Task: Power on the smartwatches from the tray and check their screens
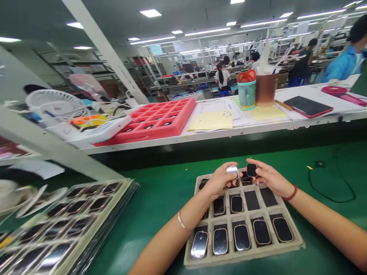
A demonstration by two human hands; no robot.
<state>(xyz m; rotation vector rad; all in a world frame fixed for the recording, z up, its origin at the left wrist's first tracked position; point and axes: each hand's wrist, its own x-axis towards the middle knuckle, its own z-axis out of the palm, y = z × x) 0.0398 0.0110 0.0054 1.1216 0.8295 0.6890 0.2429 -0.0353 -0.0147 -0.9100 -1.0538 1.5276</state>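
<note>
My left hand is closed around a smartwatch body whose face shines with reflected light. Close beside it, my right hand pinches a second smartwatch body with a dark screen and a gold-coloured rim. Both hands are over the far rows of a beige compartment tray. Several watch bodies lie screen up in its compartments, such as the dark watch in the near row. Two compartments below my right hand show only dark pads. My hands hide part of the far row.
Stacked trays of watch bodies stand on the green table at left. A thin black cable lies at right. The shelf ahead carries a red foam tray, papers, a brown cup and a phone. People sit farther back.
</note>
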